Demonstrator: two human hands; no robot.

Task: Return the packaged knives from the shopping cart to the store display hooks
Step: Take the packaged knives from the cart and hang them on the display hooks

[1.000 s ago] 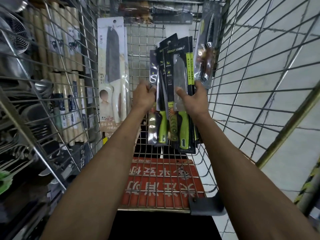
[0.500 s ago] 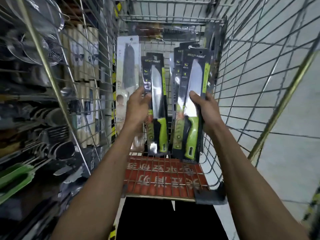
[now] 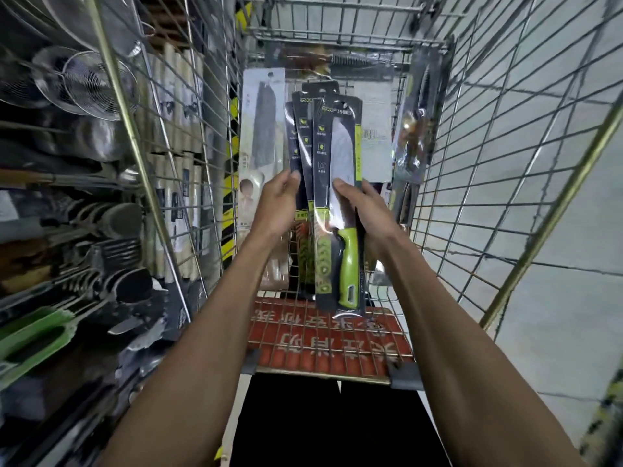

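Shop shelves (image 3: 67, 203) crowd the left; cart (image 3: 337, 37) fills mid-frame. At frame centre, the right grip (image 3: 365, 210) pinches the front knife pack (image 3: 338, 146), and the left grip (image 3: 278, 205) pinches the rear packs (image 3: 301, 146), upright inside the cart.

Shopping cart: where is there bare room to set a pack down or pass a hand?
Bare: the red floor panel between the held green-handled packs and the near rim. Crowded: the far end, white pack left, brown-handled pack right.
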